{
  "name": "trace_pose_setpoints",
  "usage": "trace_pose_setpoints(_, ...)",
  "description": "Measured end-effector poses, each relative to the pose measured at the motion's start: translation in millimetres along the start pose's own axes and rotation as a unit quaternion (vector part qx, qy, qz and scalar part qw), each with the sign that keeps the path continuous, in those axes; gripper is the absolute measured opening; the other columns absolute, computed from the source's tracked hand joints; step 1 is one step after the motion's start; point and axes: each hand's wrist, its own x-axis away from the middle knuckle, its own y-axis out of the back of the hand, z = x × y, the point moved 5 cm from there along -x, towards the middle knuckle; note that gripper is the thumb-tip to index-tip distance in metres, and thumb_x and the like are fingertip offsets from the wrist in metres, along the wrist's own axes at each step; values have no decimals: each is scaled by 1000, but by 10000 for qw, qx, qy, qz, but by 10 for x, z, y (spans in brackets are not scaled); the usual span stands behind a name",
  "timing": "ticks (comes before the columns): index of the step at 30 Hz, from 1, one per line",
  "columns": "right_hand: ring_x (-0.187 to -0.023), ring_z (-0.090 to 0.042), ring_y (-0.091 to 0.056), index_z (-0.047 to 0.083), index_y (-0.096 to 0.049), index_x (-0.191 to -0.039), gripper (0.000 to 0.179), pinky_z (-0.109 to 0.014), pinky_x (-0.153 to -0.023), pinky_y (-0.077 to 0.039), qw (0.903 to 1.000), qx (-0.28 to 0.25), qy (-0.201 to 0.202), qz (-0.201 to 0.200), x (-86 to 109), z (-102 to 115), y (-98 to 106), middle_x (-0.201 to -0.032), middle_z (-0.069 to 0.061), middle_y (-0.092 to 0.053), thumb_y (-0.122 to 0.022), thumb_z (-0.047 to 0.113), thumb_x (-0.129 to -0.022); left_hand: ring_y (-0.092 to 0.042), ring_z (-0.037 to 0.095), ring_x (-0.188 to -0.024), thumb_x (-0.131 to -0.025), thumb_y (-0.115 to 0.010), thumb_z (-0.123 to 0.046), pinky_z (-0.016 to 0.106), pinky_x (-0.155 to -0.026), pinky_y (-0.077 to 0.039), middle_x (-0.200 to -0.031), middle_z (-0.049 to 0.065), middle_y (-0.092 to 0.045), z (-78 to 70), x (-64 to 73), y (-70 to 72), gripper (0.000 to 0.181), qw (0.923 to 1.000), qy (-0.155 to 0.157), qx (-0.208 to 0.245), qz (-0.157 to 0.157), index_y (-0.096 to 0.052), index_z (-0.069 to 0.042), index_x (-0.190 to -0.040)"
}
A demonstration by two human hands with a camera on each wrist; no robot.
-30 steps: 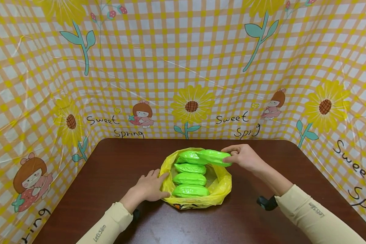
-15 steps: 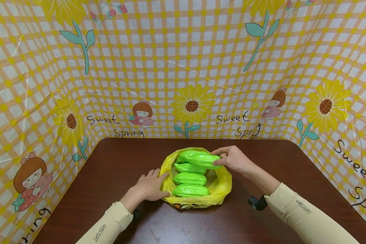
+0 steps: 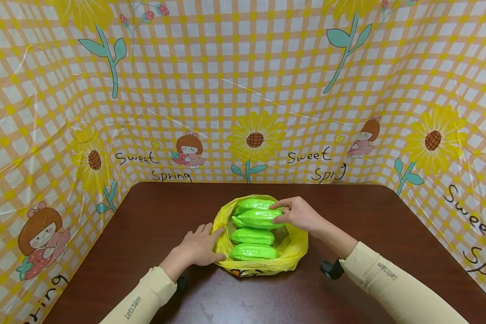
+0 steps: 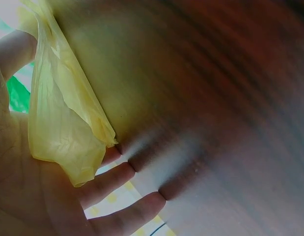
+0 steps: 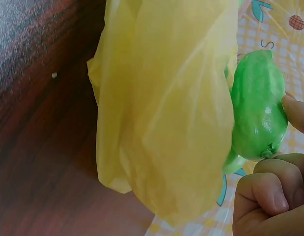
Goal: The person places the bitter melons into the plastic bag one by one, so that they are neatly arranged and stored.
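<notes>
In the head view, an opened yellow plastic bag point(image 3: 296, 260) stands on the table with several glossy, ridged green bitter melons point(image 3: 253, 252) stacked in a row inside. My right hand point(image 3: 301, 215) pinches the right end of one bitter melon point(image 3: 254, 219) between thumb and fingers, over the bag's far half. That melon point(image 5: 260, 108) shows its stem end in the right wrist view, beside the bag's side. My left hand point(image 3: 199, 246) lies against the bag's left rim, fingers spread. In the left wrist view its straight fingers point(image 4: 127, 209) reach past a flap of the bag point(image 4: 68, 128).
The dark brown tabletop point(image 3: 154, 216) runs around the bag. A checked cloth point(image 3: 210, 90) with flower prints hangs at the back and both sides. A black strap piece point(image 3: 332, 270) shows under the right wrist.
My right hand has moved left and slightly nearer, bringing the bitter melon from above the right rim to over the row in the bag. The left hand stays in place.
</notes>
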Motion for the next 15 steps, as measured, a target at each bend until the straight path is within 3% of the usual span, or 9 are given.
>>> trace_pose_setpoints(1, -50, -16, -22, 6, -71, -124, 40, -27, -49, -22, 10000, 15, -5, -11, -8, -1, -15, -57, 7, -14, -78, 15, -86, -33, 40, -147, -90, -66, -57, 63, -111, -33, -159, 18, -34, 0, 1, 2, 80, 10000, -2, -5, -9, -39, -22, -156)
trace_pose_setpoints(2, -53, -17, -11, 6, -71, -124, 39, -26, -49, -21, 10000, 40, 7, -13, -19, -3, -31, -57, 7, -14, -78, 15, -86, -33, 40, -147, -90, -67, -57, 63, -111, -33, -159, 18, -34, -1, 2, 4, 80, 10000, -3, -12, -14, -39, -22, -156)
trace_pose_setpoints(5, -50, -12, -12, 5, -71, -124, 39, -26, -49, -20, 9999, 84, 59, 10, -33, 1, -75, -56, 6, -15, -78, 14, -86, -32, 40, -148, -90, -67, -58, 63, -111, -33, -160, 18, -34, -1, 5, 6, 80, 10000, -1, -10, -15, -39, -22, -156)
trace_pose_setpoints(15, -49, -13, -13, 6, -70, -125, 40, -26, -48, -23, 9999, -138, -33, 68, -69, 29, -173, -54, 6, -18, -77, 14, -87, -31, 40, -148, -91, -66, -57, 64, -112, -32, -160, 18, -33, -4, 9, 12, 80, 10000, 1, 55, 34, -38, -22, -157)
